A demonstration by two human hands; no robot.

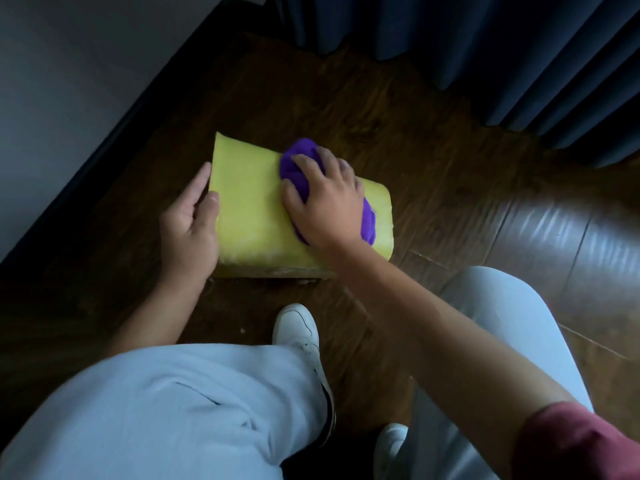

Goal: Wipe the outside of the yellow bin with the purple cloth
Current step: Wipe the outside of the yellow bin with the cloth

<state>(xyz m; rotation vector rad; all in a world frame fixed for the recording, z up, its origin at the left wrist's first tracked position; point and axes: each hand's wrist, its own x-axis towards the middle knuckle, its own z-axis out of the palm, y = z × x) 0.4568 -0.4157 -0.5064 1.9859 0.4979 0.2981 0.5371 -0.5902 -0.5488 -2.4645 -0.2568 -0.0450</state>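
Note:
The yellow bin [249, 209] lies on its side on the dark wooden floor, one broad flat face turned up. A bunched purple cloth [298, 161] rests on the right half of that face, and my right hand [325, 199] presses down on it with the fingers spread over the fabric. Part of the cloth sticks out beyond the fingertips and beside the wrist. My left hand [192, 220] holds the bin's left side, thumb lying on the upper face, fingers along the edge.
Dark blue curtains [502, 53] hang at the back right. A grey wall with a dark skirting board [114, 119] runs along the left. My knees in light trousers and white shoes [298, 330] are just in front of the bin.

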